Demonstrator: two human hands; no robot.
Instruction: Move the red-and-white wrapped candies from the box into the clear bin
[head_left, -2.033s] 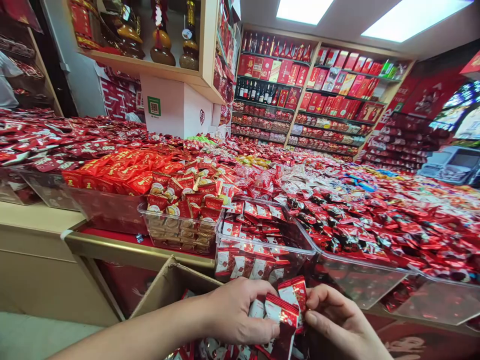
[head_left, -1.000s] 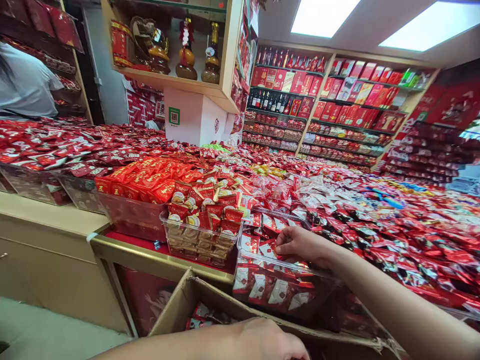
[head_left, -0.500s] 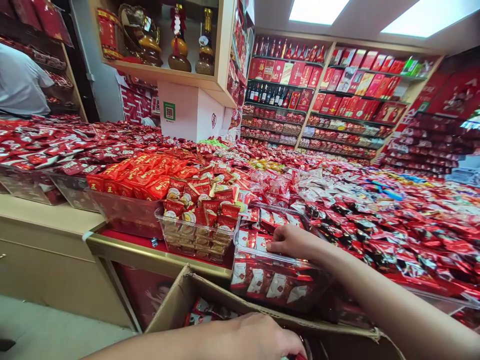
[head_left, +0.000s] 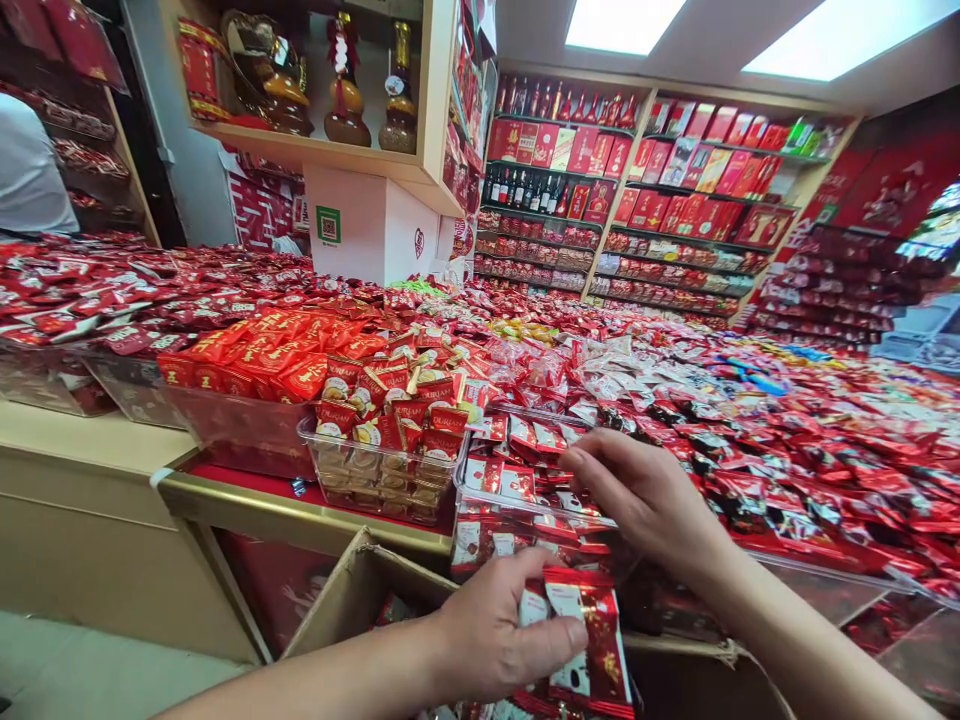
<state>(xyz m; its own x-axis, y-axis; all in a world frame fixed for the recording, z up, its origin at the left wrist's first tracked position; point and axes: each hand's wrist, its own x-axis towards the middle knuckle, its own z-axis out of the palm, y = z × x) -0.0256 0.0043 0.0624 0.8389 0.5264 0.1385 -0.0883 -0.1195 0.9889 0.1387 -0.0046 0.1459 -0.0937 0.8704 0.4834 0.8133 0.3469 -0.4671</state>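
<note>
My left hand (head_left: 495, 625) is closed on wrapped candy packets (head_left: 596, 620), red and white with glossy ends, held above the open cardboard box (head_left: 349, 600). Its thumb presses across the front packet. More packets lie inside the box, partly hidden by my left arm. Over the right side of a clear plastic bin (head_left: 465, 480), my right hand (head_left: 649, 500) hovers with bent fingers apart from the thumb, nothing visible between them. Rows of the same red and white packets (head_left: 517, 485) fill that bin.
Left of the bin stand a bin of durian candies (head_left: 382, 430) and one of bright red packets (head_left: 255, 360). Loose candies (head_left: 780, 450) are heaped to the right. A gold-edged counter (head_left: 315, 520) borders the box. A person in white (head_left: 30, 170) stands far left.
My left hand has risen out of the box, bringing candy packets into view. My right hand has lifted off the bin's packets and shifted right, its fingers loosening.
</note>
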